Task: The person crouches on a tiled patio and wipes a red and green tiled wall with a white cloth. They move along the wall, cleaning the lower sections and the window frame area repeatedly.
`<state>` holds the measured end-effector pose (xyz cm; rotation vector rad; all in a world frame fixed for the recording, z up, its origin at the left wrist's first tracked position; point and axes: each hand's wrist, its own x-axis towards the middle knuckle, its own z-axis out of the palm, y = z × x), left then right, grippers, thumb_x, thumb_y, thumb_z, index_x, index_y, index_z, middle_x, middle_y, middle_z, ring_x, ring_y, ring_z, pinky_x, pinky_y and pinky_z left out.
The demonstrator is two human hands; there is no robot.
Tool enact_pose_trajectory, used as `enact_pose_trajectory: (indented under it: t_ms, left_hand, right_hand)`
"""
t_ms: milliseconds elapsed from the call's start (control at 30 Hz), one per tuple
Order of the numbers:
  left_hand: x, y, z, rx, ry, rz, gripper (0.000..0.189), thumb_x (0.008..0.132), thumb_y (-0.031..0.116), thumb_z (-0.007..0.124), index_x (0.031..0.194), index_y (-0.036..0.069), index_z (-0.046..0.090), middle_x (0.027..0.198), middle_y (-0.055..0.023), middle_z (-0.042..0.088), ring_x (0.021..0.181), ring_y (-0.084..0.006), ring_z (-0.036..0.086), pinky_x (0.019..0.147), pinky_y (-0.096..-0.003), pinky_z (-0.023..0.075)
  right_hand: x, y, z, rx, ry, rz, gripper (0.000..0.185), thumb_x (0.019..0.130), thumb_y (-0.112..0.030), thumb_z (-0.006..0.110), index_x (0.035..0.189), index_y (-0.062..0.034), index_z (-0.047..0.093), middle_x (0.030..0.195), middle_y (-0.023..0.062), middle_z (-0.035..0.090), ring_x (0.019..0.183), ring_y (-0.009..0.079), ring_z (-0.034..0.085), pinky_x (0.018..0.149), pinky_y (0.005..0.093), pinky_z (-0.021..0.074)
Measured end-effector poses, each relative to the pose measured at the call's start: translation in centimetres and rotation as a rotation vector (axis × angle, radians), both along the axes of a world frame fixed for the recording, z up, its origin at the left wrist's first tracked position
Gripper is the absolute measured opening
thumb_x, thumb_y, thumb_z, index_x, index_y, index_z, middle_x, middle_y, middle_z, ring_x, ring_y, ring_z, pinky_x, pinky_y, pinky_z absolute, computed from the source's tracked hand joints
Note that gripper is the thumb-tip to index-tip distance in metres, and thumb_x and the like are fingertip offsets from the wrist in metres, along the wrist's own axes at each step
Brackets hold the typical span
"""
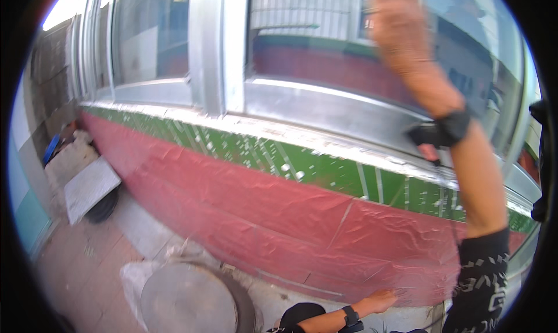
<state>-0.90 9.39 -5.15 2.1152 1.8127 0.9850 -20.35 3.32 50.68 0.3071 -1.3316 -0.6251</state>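
Observation:
My right hand (403, 32), blurred, is raised in front of a large window pane (322, 67) in a metal frame; whether it touches the glass or holds anything cannot be told. A black band (454, 128) with a small box and a cable is on that wrist. Low in the view, my left hand (380, 301) has its fingers curled, with no object visible in it, near the foot of the red wall (261, 198). It wears a black wrist device (351, 316). White spots and drips mark the green band (314, 167) beneath the whitish window sill (279, 130).
A round lid (187, 300) on a dark-rimmed container stands at the bottom, beside crumpled clear plastic (130, 280). At the left, a grey slab (92, 189) lies over a black round container (103, 207). A second window pane (150, 36) stands left of the metal post (207, 49).

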Motion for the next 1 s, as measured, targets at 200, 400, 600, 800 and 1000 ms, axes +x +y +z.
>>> enact_pose_trajectory:
  t_ms: [200,400,600,800,1000]
  left_hand:
    - [-0.9,-0.7,1.7,-0.241,-0.004,-0.009,0.021,0.078,0.005,0.060,0.096,-0.005,0.058,0.110,-0.0290,0.059,0.103,-0.0451,0.059,0.085,-0.0499,0.0496]
    - [-0.4,-0.6,1.6,-0.253,-0.059,-0.075,0.037,0.080,0.011,0.064,0.113,-0.005,0.057,0.122,-0.0282,0.056,0.118,-0.0425,0.052,0.099,-0.0468,0.0437]
    - [-1.9,-1.3,-0.3,-0.216,0.011,-0.109,0.036,0.083,0.016,0.063,0.113,-0.003,0.058,0.121,-0.0275,0.058,0.119,-0.0417,0.053,0.097,-0.0466,0.0447]
    - [-3.7,-1.8,-1.0,-0.298,0.024,-0.062,0.040,0.084,0.020,0.062,0.119,0.002,0.059,0.122,-0.0233,0.058,0.119,-0.0383,0.053,0.097,-0.0471,0.0449]
    - [-4.3,-2.8,0.3,-0.316,0.045,-0.082,0.034,0.086,0.022,0.064,0.113,0.001,0.059,0.118,-0.0241,0.061,0.113,-0.0401,0.058,0.091,-0.0496,0.0478]
  right_hand:
    - [-3.7,-7.5,-1.4,0.255,-0.212,0.094,0.034,0.072,-0.007,0.062,0.104,0.0008,0.055,0.113,0.0252,0.058,0.097,0.0312,0.059,0.074,0.0355,0.0530]
    - [-2.2,-4.3,0.2,0.408,-0.212,-0.013,0.014,0.076,-0.011,0.063,0.089,-0.0056,0.061,0.105,0.0161,0.062,0.100,0.0273,0.061,0.075,0.0369,0.0498]
    - [9.3,9.1,7.8,0.141,0.067,-0.167,0.019,0.080,-0.004,0.056,0.099,-0.0075,0.061,0.102,0.0136,0.063,0.101,0.0293,0.061,0.084,0.0417,0.0474]
    - [18.6,18.1,6.9,-0.580,0.365,-0.649,0.023,0.082,-0.007,0.056,0.105,-0.0046,0.056,0.114,0.0155,0.058,0.111,0.0347,0.053,0.090,0.0449,0.0424]
    - [12.9,15.4,10.2,-0.620,0.410,-0.447,0.015,0.079,-0.006,0.057,0.093,-0.0023,0.058,0.095,0.0183,0.059,0.095,0.0348,0.053,0.086,0.0430,0.0388]
